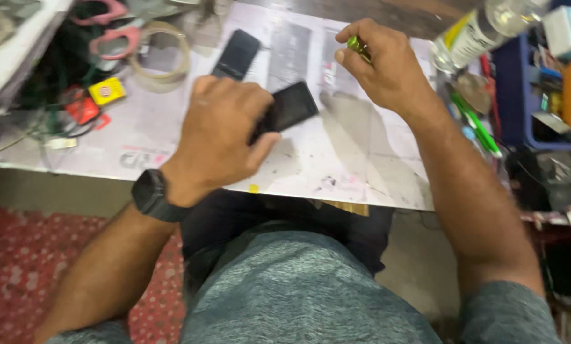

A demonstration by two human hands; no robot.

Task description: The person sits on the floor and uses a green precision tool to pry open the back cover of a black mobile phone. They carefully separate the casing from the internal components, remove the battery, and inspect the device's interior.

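Phone (290, 107), dark and flat, pinned to the white bench (355, 159) under the closed grip of the left hand (218, 137), screen end poking out just past the fingers toward the right hand (381, 67). Right grip curled tight around a small green-handled tool (357, 46), raised above the bench and well apart from the phone, tip hidden, so judged as not yet applied. Second dark phone (236, 53) lying just beyond the left grip, untouched; work judged early, with the held phone seemingly still closed.
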